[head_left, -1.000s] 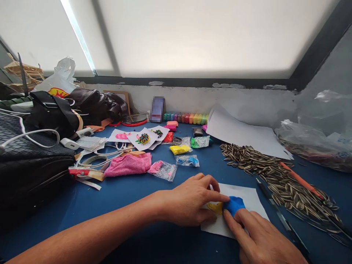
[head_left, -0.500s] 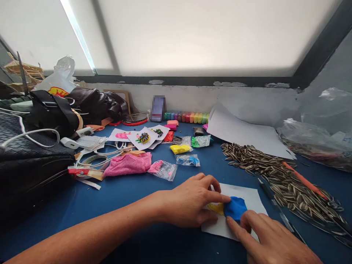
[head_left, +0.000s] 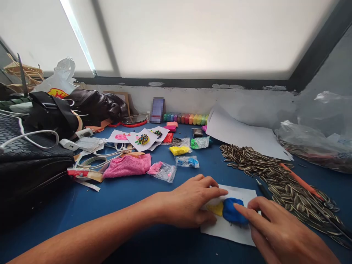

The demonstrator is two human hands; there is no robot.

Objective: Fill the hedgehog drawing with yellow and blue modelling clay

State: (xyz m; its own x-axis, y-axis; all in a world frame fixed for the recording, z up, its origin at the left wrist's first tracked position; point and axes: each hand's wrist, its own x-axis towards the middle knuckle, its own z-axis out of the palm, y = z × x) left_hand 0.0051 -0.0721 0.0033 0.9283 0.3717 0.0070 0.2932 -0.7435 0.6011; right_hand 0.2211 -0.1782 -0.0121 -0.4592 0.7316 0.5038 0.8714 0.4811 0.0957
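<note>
A flattened piece of blue modelling clay [head_left: 233,212] lies on a white paper sheet [head_left: 242,236], touching a smaller yellow clay piece [head_left: 216,209] on its left. My left hand [head_left: 194,201] rests over the sheet's left side, fingers stretched and apart, holding nothing. The index finger of my right hand [head_left: 277,227] is extended onto the right part of the blue clay. Its other fingers are bent and partly hidden, with nothing seen in them.
Sunflower seeds [head_left: 255,161] spread on the right beside a black pen [head_left: 264,190] and an orange-handled tool [head_left: 301,180]. Small clay bags, such as a yellow one [head_left: 180,150], lie ahead. A pink cloth [head_left: 128,165] and a black bag [head_left: 33,176] are on the left.
My right index finger has moved from the blue clay's lower left edge to its right part. My left fingertips have drawn slightly back. The blue clay's outline looks rounder.
</note>
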